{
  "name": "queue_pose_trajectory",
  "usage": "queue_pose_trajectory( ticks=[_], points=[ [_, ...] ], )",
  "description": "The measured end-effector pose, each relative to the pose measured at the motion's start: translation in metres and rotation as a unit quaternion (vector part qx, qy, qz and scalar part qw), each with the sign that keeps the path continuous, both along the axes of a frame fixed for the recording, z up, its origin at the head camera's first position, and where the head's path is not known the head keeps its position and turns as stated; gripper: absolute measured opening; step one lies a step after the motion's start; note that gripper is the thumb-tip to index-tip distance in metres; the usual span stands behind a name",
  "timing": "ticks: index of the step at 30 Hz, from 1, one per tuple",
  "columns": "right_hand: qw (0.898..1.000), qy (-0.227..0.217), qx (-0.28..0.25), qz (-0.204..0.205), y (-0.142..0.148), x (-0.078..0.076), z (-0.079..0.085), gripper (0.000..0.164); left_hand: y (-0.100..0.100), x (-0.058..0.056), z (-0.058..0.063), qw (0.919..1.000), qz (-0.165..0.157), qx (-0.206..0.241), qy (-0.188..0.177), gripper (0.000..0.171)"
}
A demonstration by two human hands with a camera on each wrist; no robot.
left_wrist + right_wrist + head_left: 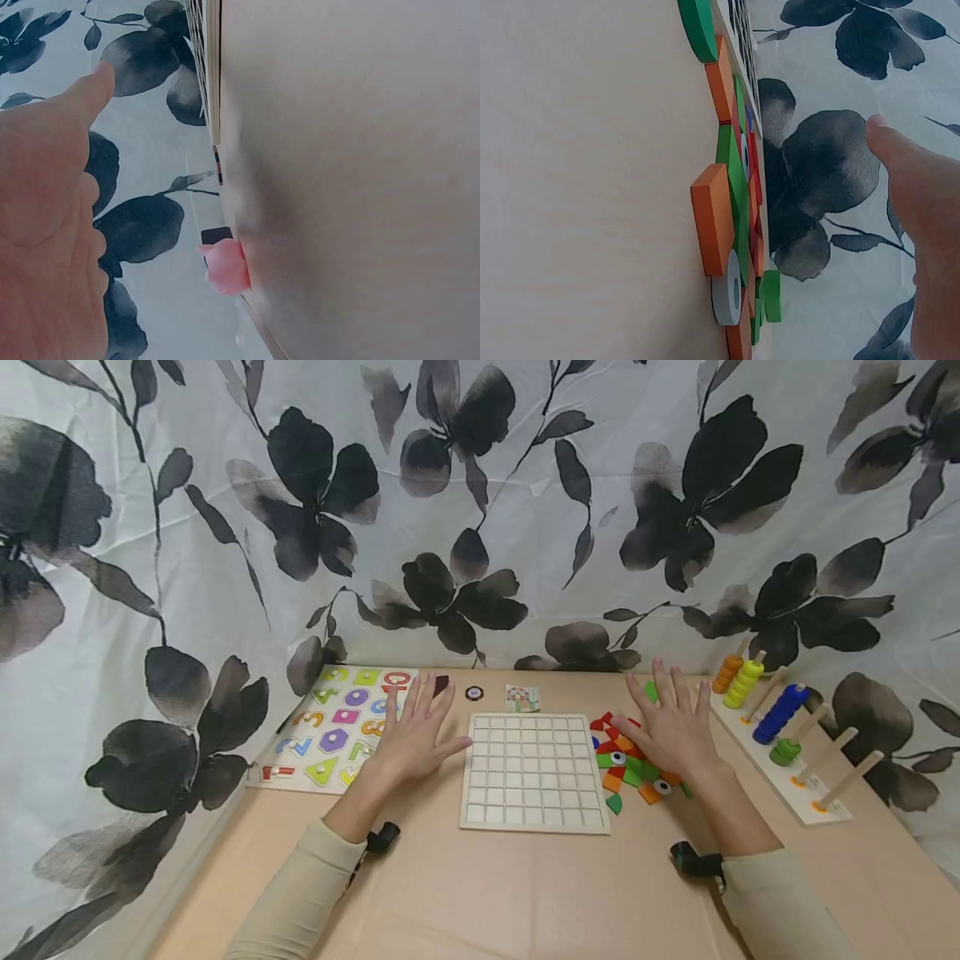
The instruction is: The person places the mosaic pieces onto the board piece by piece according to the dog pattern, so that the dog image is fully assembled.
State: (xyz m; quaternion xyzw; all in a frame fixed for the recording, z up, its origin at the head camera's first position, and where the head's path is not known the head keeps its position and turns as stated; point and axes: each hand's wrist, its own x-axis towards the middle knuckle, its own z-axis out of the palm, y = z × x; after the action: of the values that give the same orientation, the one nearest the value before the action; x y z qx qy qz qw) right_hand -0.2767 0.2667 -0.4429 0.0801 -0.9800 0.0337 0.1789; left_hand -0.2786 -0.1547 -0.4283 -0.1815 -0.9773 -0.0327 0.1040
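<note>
A pale wooden grid board point(536, 772) with square cells lies between the two hands. To its left, my left hand point(416, 735) is held up over the table, fingers straight and spread, holding nothing. Behind that hand lies a number puzzle board point(300, 768) with colourful digits and shapes, partly covered by it. My right hand point(671, 727) is likewise raised with fingers spread, above a loose pile of coloured flat pieces point(633, 770). Red, orange and green pieces show there, some with eye markings. In the right wrist view an orange piece point(712, 217) lies near the pile's edge.
A peg stacking board point(813, 812) with orange, yellow, blue and green rings stands at the right. Behind the grid board are a round black-and-white chip point(474, 693) and a small picture card point(522, 698). The left wrist view shows a pink figure point(227, 268).
</note>
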Motion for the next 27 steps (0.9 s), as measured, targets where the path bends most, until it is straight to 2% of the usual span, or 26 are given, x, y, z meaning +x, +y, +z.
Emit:
queue_pose_trajectory(
  ticks=[7,9,11,13,15,17,18,21,24,27],
  points=[
    [1.000,-0.004,-0.014,0.014,0.002,-0.002,-0.001,0.082,0.003,0.000,0.003,1.0000,-0.005,0.001,0.002,0.097],
    [0.998,-0.008,-0.051,0.028,0.002,-0.001,0.001,0.079,0.004,0.002,0.002,0.9994,-0.026,0.023,-0.002,0.096],
    [0.993,-0.008,-0.105,0.043,0.002,-0.002,0.003,0.077,0.005,0.005,0.001,0.9951,-0.067,0.070,-0.022,0.094],
    [0.982,-0.020,-0.177,0.060,0.001,-0.005,0.007,0.072,0.006,0.009,0.000,0.9815,-0.118,0.136,-0.066,0.092],
    [0.968,-0.048,-0.236,0.074,0.000,-0.011,0.010,0.065,0.006,0.015,-0.003,0.9589,-0.161,0.193,-0.133,0.092],
    [0.953,-0.093,-0.275,0.085,-0.001,-0.022,0.010,0.056,0.005,0.020,-0.008,0.9391,-0.179,0.216,-0.198,0.095],
    [0.947,-0.120,-0.285,0.092,-0.001,-0.027,0.009,0.051,0.004,0.023,-0.011,0.9328,-0.182,0.215,-0.224,0.096],
    [0.936,-0.185,-0.280,0.105,-0.004,-0.045,0.004,0.042,0.001,0.027,-0.020,0.9301,-0.182,0.178,-0.265,0.098],
    [0.938,-0.213,-0.248,0.116,-0.006,-0.059,-0.005,0.034,-0.001,0.029,-0.026,0.9333,-0.181,0.138,-0.278,0.097],
    [0.944,-0.218,-0.223,0.108,-0.007,-0.067,-0.013,0.027,-0.001,0.028,-0.027,0.9350,-0.181,0.112,-0.284,0.096]
  ],
)
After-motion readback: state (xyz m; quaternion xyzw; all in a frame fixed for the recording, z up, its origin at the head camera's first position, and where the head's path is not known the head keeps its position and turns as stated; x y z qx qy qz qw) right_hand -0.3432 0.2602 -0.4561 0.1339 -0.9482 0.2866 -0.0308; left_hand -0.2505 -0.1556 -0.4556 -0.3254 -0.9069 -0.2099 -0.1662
